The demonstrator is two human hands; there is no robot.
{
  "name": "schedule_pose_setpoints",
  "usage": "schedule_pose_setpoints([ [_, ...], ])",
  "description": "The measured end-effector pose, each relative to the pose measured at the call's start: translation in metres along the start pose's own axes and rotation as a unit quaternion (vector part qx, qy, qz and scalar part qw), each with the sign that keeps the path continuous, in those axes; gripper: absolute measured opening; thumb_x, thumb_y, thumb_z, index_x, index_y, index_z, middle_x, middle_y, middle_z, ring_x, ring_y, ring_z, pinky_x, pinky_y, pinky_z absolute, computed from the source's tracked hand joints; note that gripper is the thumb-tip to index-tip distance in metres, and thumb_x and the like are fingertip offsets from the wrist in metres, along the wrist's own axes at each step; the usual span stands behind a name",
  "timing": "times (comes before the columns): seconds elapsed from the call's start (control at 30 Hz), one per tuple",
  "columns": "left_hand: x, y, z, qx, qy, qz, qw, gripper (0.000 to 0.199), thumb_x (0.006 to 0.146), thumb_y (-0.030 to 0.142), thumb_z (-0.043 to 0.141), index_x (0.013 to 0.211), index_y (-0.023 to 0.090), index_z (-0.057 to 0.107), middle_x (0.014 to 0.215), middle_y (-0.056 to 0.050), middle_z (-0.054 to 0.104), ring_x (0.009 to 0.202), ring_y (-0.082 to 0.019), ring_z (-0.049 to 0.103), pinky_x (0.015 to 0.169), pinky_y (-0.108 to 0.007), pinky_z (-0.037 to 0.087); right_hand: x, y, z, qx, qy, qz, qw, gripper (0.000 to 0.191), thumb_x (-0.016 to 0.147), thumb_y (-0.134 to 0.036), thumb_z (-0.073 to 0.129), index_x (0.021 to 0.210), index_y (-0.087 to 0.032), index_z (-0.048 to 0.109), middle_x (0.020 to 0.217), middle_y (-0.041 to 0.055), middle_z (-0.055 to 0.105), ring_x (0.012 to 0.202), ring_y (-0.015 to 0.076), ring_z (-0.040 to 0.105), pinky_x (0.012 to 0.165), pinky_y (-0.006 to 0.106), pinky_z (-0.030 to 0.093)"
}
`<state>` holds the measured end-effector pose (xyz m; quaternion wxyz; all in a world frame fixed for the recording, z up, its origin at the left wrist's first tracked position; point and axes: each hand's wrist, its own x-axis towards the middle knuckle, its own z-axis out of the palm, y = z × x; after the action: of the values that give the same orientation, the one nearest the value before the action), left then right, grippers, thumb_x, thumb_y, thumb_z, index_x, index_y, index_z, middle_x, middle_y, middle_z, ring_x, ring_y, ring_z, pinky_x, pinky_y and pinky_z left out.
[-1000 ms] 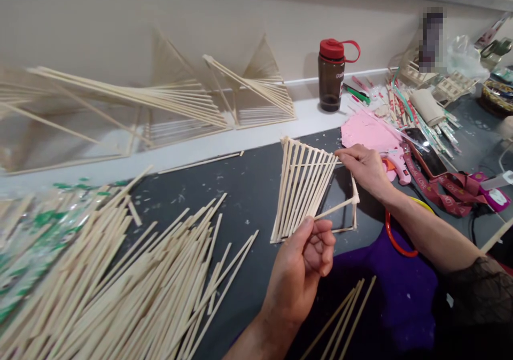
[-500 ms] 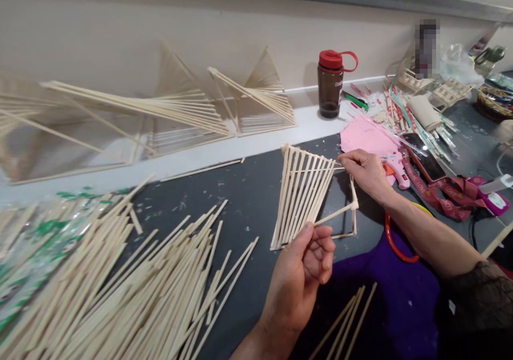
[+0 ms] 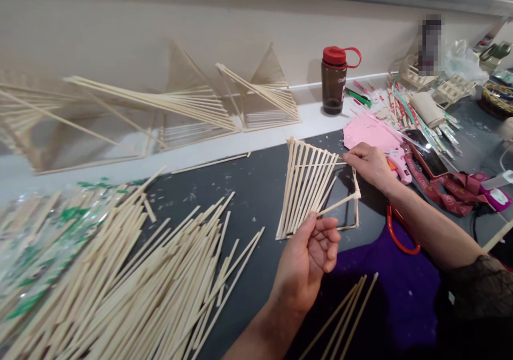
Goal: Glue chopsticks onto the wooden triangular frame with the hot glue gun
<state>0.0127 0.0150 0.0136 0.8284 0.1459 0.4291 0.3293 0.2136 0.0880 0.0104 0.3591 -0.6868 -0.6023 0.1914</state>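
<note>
A small frame of thin wooden sticks [image 3: 308, 186] stands on the dark tabletop, its sticks fanned in a slanting row with an open square end at the right. My left hand [image 3: 306, 264] is at its near side, thumb and forefinger pinched on the lower stick, the other fingers loosely curled. At the upper right, my right hand [image 3: 368, 165] pinches around the end of a stick by the frame's top edge. Its fingertips partly hide that joint. Whitish lumps, like dried glue, show at the frame's corners.
Many loose sticks [image 3: 160, 274] lie at the left beside clear green-printed wrappers [image 3: 44, 258]. Larger stick models [image 3: 172, 109] line the white ledge near a red-capped bottle [image 3: 333, 85]. Rightward are a pink glue gun [image 3: 401, 165], a phone [image 3: 425, 149] and a red lanyard [image 3: 444, 194].
The view has shifted slightly, so most things appear a little further right and higher. Both hands keep their pinch on the stick frame, with little other movement.
</note>
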Motion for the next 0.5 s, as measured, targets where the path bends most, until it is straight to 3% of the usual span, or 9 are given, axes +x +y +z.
schedule_pose_setpoints([
  [0.13,-0.001,-0.005,-0.001,0.032,-0.031,0.007,0.999,0.038,0.065,0.049,0.078,0.072,0.012,0.07,0.057,0.001,0.06,0.041,-0.006,0.046,0.034,-0.017,0.03,0.001,-0.002,-0.005,0.049,0.014,0.011,0.999,0.022,0.082,-0.031,0.058,0.066,-0.017,0.065,0.075,0.0018,0.065,0.075,0.0149,0.059,0.07,0.028,0.04],
  [0.27,-0.007,-0.011,-0.002,0.141,-0.085,-0.02,0.986,0.031,0.066,0.042,0.077,0.074,0.013,0.071,0.059,0.0,0.061,0.04,-0.004,0.044,0.035,-0.017,0.028,0.0,-0.001,-0.014,0.106,0.039,-0.015,0.993,0.019,0.08,-0.03,0.058,0.07,-0.016,0.067,0.07,0.0003,0.064,0.07,0.0134,0.056,0.067,0.027,0.04],
  [0.4,-0.019,-0.012,-0.002,0.278,-0.129,-0.009,0.952,0.023,0.071,0.037,0.071,0.074,0.015,0.071,0.061,0.0,0.061,0.043,-0.005,0.044,0.039,-0.018,0.029,-0.012,-0.004,-0.03,0.118,0.027,-0.031,0.992,0.019,0.079,-0.03,0.061,0.07,-0.015,0.069,0.064,-0.0008,0.062,0.064,0.0122,0.053,0.062,0.026,0.038],
  [0.5,-0.032,-0.008,-0.001,0.384,-0.141,0.021,0.912,0.019,0.074,0.034,0.067,0.074,0.016,0.071,0.061,0.001,0.06,0.049,-0.007,0.046,0.044,-0.019,0.032,-0.036,-0.014,-0.047,0.103,0.05,-0.034,0.993,0.019,0.08,-0.03,0.062,0.07,-0.015,0.069,0.06,-0.0015,0.061,0.059,0.0113,0.052,0.059,0.026,0.038],
])
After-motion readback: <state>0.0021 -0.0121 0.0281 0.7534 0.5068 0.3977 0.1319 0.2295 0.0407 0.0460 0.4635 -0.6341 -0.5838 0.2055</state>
